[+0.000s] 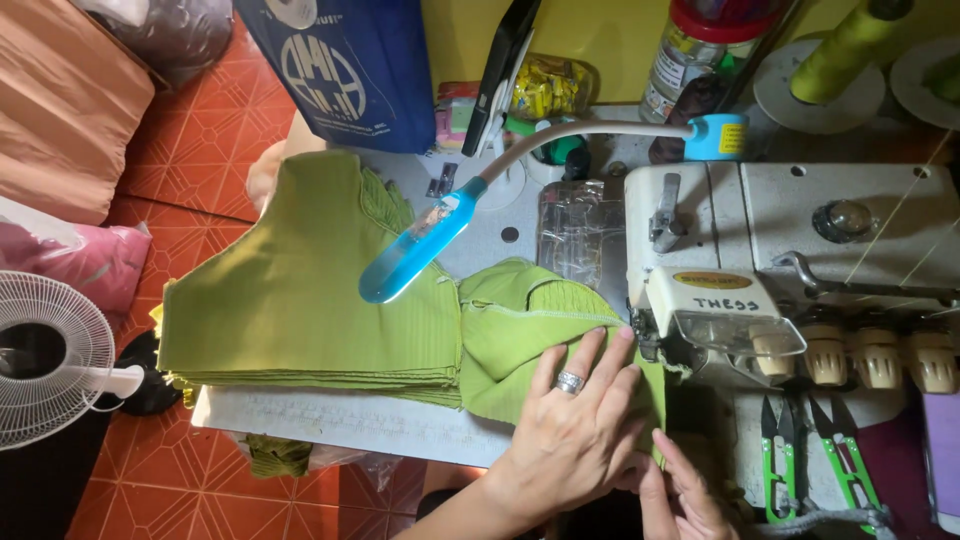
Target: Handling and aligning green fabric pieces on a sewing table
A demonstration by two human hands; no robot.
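My left hand point(578, 420), with a ring on one finger, lies flat with spread fingers on a green ribbed cloth piece point(520, 325), pressing it beside the white sewing machine point(740, 260). Its fingertips reach close to the machine's presser area point(650, 335). My right hand point(685, 490) is lower, at the cloth's near edge under the machine's front; whether its fingers pinch that edge is hard to tell. A stack of similar green pieces point(300, 290) lies to the left on the table.
A blue gooseneck lamp point(420, 245) hangs over the cloth. Two green-handled thread snips point(800, 455) lie at the right. Jars, a thread cone point(840, 45) and a blue bag point(350, 60) stand behind. A small white fan point(45, 355) sits on the tiled floor at left.
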